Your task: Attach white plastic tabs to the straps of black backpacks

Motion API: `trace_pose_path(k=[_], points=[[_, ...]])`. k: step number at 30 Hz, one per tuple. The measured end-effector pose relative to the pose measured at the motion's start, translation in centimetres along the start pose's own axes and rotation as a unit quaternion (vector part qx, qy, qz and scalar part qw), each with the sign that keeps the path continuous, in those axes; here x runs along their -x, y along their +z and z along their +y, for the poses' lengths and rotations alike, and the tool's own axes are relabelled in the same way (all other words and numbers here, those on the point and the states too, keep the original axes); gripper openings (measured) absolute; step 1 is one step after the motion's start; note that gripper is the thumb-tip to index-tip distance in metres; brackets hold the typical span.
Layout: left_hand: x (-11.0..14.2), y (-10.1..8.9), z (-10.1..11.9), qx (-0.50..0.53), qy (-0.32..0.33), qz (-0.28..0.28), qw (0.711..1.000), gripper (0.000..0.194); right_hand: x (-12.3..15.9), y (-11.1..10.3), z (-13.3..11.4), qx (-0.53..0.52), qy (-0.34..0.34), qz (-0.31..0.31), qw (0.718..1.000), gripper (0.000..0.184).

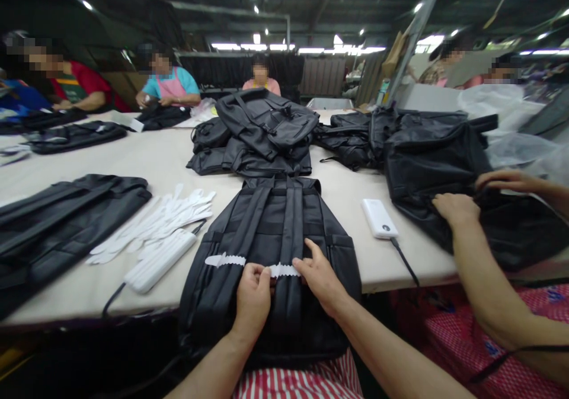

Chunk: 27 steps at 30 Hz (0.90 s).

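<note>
Striped cloth (302, 383) lies nearest the camera, at the base of the backpack (269, 243), which rests back panel up across the edge of the table (164, 159). Our left hand (254, 298) pinches thumb and forefinger together at the near-left end of a white strip (287, 270), laid across the right-side strap (292, 224). Our right hand (323, 277) is partly open: its thumb rests at the strip's other end, while its forefinger extends along the strap's edge. We cannot tell whether that thumb grips or only presses.

We judge the step in hand as fitting the strip around the strap; a second strip (231, 260) crosses the left-side strap (249, 227). The next move appears to call for a steady left pinch, with the right fingers aligning the free end flat.

Outward, loose strips (186, 215) and a white power bank (160, 261) lie to the left. To the right, a co-worker's hands (457, 208) work at a black bag (438, 156). Beyond the backpack, we see piled bags (267, 132).
</note>
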<state>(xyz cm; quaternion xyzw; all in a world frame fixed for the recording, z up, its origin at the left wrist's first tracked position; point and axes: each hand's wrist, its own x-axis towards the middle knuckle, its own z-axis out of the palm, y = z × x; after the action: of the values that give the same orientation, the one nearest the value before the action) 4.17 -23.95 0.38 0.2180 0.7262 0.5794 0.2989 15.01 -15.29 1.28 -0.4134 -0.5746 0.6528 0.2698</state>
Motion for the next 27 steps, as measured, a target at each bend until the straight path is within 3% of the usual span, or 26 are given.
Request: trace_pose_path(k=[3, 5, 8, 12, 14, 16, 19, 21, 23, 25, 27], points=[[0.2, 0.0, -0.5, 0.012, 0.037, 0.008, 0.999, 0.020, -0.1, 0.4, -0.6, 0.121, -0.002, 0.041, 0.992, 0.096], [0.3, 0.1, -0.8, 0.036, 0.038, 0.009, 0.999, 0.019, -0.1, 1.0, -0.7, 0.137, -0.010, 0.065, 0.988, 0.100], [0.4, 0.3, -1.1, 0.095, -0.010, 0.004, 0.995, 0.019, 0.0, 1.8, -0.3, 0.055, -0.017, 0.066, 0.996, 0.088], [0.4, 0.6, -0.9, 0.157, -0.084, -0.020, 0.984, 0.018, 0.3, 1.5, 0.1, -0.032, -0.029, 0.020, 0.999, 0.081], [1.0, 0.4, -0.5, 0.154, -0.097, -0.053, 0.982, 0.019, 0.3, 0.4, -0.3, 0.027, -0.024, -0.009, 0.999, 0.078], [2.3, -0.4, -0.1, 0.135, -0.072, -0.093, 0.984, 0.022, 0.2, -1.3, -1.0, 0.161, -0.033, -0.021, 0.986, 0.070], [4.5, -3.2, 1.1, 0.060, 0.005, -0.133, 0.989, 0.032, -0.2, -4.5, -2.0, 0.359, -0.074, 0.045, 0.929, 0.055], [4.8, -6.2, 2.0, -0.025, 0.057, -0.106, 0.992, 0.030, -0.8, -6.7, -2.0, 0.436, -0.098, 0.133, 0.885, 0.054], [3.3, -9.5, 2.6, -0.110, 0.133, 0.000, 0.985, 0.030, -1.7, -8.6, -1.2, 0.483, -0.088, 0.194, 0.849, 0.062], [0.5, -12.5, 2.2, -0.207, 0.171, 0.118, 0.956, 0.039, -2.7, -10.1, 0.2, 0.501, -0.041, 0.192, 0.843, 0.074], [-2.4, -14.7, 0.8, -0.281, 0.131, 0.140, 0.940, 0.053, -4.0, -11.2, 1.7, 0.494, -0.006, 0.176, 0.851, 0.082]])
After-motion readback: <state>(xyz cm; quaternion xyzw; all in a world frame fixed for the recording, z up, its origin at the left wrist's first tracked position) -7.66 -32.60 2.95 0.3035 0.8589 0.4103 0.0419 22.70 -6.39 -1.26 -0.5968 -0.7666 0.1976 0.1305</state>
